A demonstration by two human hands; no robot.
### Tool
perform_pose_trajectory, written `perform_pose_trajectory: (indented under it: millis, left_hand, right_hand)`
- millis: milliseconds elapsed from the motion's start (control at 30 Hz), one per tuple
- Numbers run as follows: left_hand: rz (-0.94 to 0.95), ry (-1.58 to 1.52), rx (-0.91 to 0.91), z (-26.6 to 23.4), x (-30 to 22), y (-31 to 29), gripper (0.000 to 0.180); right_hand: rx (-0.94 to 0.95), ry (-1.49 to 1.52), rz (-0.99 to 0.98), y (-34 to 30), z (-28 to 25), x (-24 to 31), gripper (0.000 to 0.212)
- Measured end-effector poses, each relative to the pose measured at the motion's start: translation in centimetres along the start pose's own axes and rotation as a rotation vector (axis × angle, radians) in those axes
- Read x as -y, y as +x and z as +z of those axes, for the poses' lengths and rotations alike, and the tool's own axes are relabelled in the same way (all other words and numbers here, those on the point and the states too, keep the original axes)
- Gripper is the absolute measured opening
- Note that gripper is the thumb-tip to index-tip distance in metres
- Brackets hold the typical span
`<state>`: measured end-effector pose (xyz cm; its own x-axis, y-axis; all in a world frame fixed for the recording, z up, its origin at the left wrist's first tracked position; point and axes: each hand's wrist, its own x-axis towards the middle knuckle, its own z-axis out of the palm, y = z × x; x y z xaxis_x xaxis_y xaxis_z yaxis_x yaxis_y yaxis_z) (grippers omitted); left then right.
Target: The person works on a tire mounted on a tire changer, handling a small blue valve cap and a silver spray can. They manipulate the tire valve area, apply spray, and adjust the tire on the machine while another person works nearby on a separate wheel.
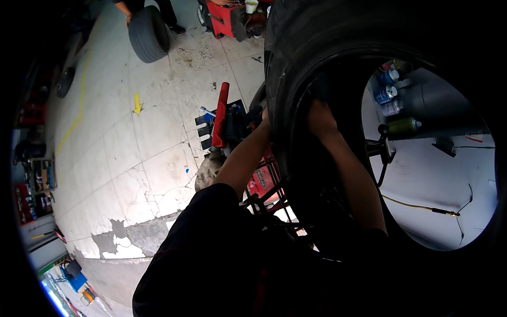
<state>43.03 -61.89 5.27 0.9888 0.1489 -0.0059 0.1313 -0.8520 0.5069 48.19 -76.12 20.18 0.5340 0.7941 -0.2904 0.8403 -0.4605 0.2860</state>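
Note:
A large black tire (293,58) stands very close on the right, its round opening facing me. My left hand (265,117) is against the tire's left outer side; its fingers are hidden behind the rubber. Through the opening goes my right arm, and my right hand (320,117) reaches into the dark inner side of the tire near the bead. Shadow hides the fingers of that hand. Just left of my left hand is a red bar-shaped tool or handle (221,116), lying over a black tray-like holder (204,133) with metal tools.
Several spray cans (385,94) and a yellow hose (417,205) show through the tire's opening. At the far left, a person's hand (129,19) touches another tire (149,35). A red cabinet (227,20) stands at the back. The pale floor (116,153) is cracked, with a yellow arrow (137,104).

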Motion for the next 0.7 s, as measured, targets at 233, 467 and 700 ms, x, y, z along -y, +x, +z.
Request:
perform_pose_trajectory:
  millis: [233, 467, 700]
  left_hand:
    - [-0.012, 0.013, -0.02, 1.6, 0.3, 0.3, 0.038]
    - [-0.032, -0.001, -0.021, 0.8, 0.4, 0.4, 0.039]
    - [-0.049, -0.035, -0.007, 0.4, 0.6, 0.2, 0.04]
  right_hand:
    - [-0.211, 0.181, 0.064, -3.2, 6.4, 0.3, 0.03]
    - [-0.402, 0.047, -0.013, -2.5, 7.1, 0.1, 0.032]
    - [-0.398, -0.33, -0.07, 0.9, 4.4, -1.5, 0.027]
